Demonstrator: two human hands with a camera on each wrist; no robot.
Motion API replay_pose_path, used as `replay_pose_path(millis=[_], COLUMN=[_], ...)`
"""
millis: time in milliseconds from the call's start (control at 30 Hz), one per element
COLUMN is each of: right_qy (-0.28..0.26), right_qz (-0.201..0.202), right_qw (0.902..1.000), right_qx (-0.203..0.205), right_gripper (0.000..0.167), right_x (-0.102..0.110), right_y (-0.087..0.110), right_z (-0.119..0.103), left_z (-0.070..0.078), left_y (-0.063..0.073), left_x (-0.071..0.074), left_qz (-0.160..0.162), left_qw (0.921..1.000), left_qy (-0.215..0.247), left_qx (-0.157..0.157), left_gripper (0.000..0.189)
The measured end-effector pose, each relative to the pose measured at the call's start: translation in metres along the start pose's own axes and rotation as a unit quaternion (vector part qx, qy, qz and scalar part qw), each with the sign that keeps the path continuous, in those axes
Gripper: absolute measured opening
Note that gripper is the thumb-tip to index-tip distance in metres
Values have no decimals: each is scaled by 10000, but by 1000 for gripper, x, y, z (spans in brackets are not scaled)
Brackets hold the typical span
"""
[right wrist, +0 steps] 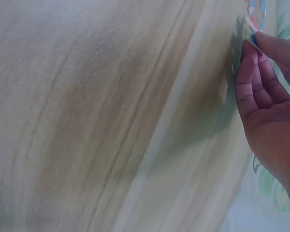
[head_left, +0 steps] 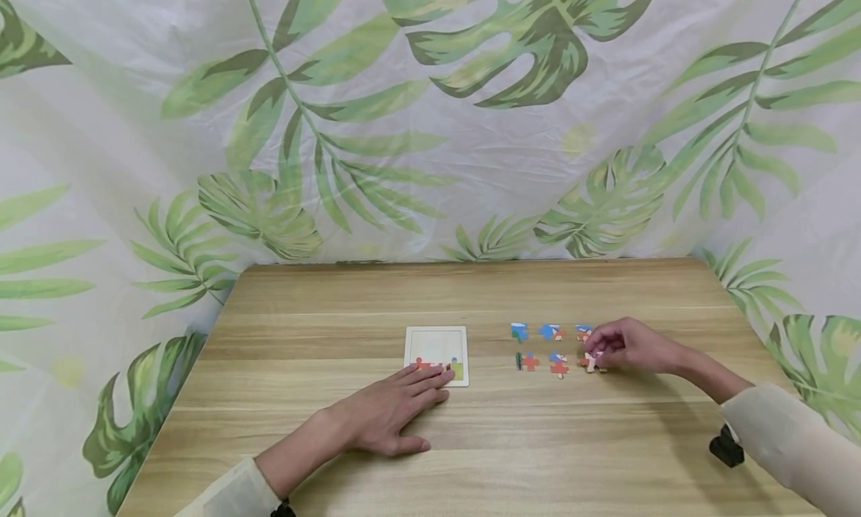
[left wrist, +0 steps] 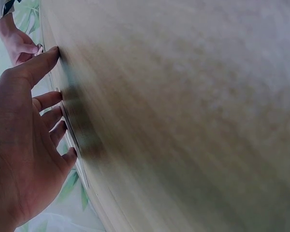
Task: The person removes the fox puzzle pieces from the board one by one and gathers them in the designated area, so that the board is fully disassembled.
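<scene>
The right hand (head_left: 628, 347), at the right of the desk (head_left: 538, 442), holds a small puzzle piece (right wrist: 253, 38) in a narrow grip, pinched between thumb and fingertips; whether the piece touches the desk cannot be told. Just left of that hand lie loose pieces in two rows. The far row has a blue and green piece (head_left: 519, 332), a blue piece with some orange (head_left: 550, 332) and, close to the fingers, another blue and orange one (head_left: 583, 330). The near row has a red and dark green piece (head_left: 528, 361) and a red and blue piece (head_left: 559, 366).

Left of these rows lies a pale square tray (head_left: 436, 341). The left hand (head_left: 386, 414) has a wide grip, thumb spread, fingertips over the tray's near part, where red and green pieces (head_left: 458, 370) sit. A leaf-patterned cloth (head_left: 377, 203) hangs behind the desk's far edge.
</scene>
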State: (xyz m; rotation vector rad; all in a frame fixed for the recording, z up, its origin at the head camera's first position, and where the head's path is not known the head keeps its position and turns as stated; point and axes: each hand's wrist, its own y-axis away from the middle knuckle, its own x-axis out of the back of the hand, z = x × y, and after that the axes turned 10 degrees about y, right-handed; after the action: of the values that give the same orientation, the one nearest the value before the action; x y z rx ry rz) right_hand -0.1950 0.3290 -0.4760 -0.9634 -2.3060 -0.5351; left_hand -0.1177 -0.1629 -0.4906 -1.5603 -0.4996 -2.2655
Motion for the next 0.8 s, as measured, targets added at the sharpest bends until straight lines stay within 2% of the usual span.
replay_pose_path(millis=[300,567,800], right_qy=[224,689,912], right_qz=[149,449,517], right_qw=[9996,9965,9944], right_qx=[15,151,127], right_gripper=[17,14,14], right_x=[-2,-8,-9], right_y=[4,4,6], right_z=[3,-4,-2], left_z=[-1,0,0], left_y=[0,0,0], left_x=[0,0,1], left_qz=[-8,21,45], left_qw=[10000,10000,10000], left_qy=[3,-20,7], left_qx=[19,-1,-40], left_gripper=[76,76,75])
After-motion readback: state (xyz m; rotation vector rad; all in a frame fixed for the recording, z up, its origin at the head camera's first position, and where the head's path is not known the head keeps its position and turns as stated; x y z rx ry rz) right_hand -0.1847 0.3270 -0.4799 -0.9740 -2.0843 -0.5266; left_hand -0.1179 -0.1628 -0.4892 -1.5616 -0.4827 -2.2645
